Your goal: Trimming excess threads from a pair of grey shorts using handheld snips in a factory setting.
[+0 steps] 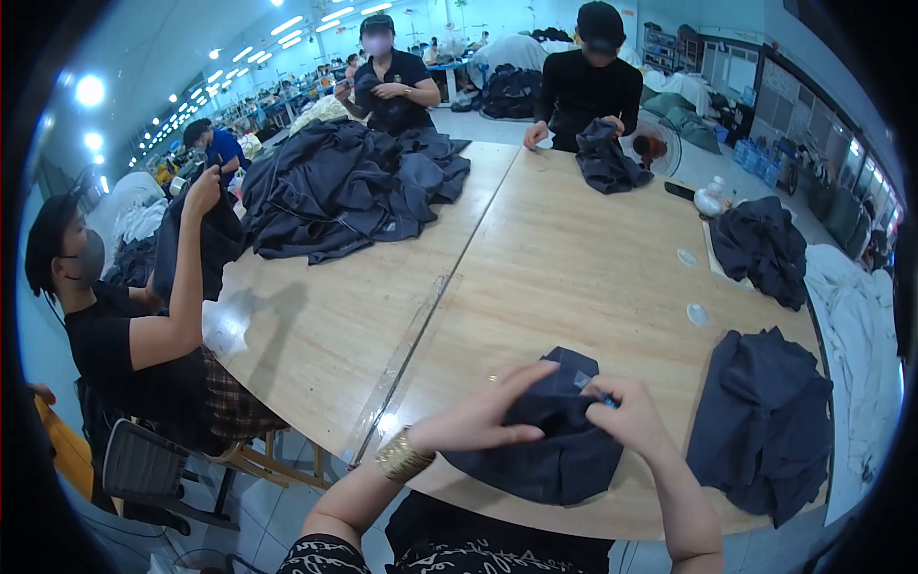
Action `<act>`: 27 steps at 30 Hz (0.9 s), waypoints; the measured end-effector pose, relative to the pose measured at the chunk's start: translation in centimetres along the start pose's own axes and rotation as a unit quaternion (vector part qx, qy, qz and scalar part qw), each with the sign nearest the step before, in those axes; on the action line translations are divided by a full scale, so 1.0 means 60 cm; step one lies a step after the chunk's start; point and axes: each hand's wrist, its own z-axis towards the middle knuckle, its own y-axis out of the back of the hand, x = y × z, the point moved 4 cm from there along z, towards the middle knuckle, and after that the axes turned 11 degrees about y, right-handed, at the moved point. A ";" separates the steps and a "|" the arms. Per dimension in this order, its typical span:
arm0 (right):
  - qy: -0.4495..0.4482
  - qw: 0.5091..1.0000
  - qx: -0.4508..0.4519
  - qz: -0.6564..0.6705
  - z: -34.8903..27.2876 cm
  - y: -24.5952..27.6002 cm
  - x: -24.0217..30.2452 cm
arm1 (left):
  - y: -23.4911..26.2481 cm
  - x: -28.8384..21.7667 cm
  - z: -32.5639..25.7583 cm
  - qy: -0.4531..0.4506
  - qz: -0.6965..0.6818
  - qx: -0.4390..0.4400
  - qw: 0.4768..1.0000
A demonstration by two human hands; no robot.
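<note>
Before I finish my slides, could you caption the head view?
Left hand spread over dark grey-blue fabric, right hand holding a small blue object, at a pale wooden table.

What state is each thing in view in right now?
Dark grey-blue fabric garment: crumpled, under both hands
Left hand: grip open, fingers apart
Right hand: grip closed on small blue object
Large heap of dark fabric: rumpled, loosely piled
Dark fabric stack at right: in loose layers
Black rectangular phone: lying flat
Round caged fan: running or stopped, can't tell
White tubular ceiling lights: lit
</note>
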 end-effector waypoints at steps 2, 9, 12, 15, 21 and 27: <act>0.001 0.999 0.041 0.008 0.004 -0.011 0.029 | -0.010 -0.020 0.013 0.004 0.014 0.002 1.000; 0.069 0.964 -0.065 -0.247 0.026 0.036 0.032 | 0.035 -0.035 0.021 0.094 -0.187 -0.066 0.976; 0.024 0.947 -0.090 -0.309 0.042 0.080 0.007 | 0.095 -0.017 0.013 0.150 -0.176 -0.143 0.962; -0.013 0.950 -0.143 -0.277 0.050 0.131 0.016 | 0.140 -0.002 -0.007 0.151 -0.348 -0.235 0.895; -0.080 0.994 -0.056 0.040 0.049 0.118 -0.017 | 0.122 0.069 -0.019 0.202 -0.458 -0.209 0.840; -0.161 0.970 -0.085 0.161 0.024 0.128 -0.019 | 0.106 0.064 -0.026 0.182 -0.497 -0.170 0.831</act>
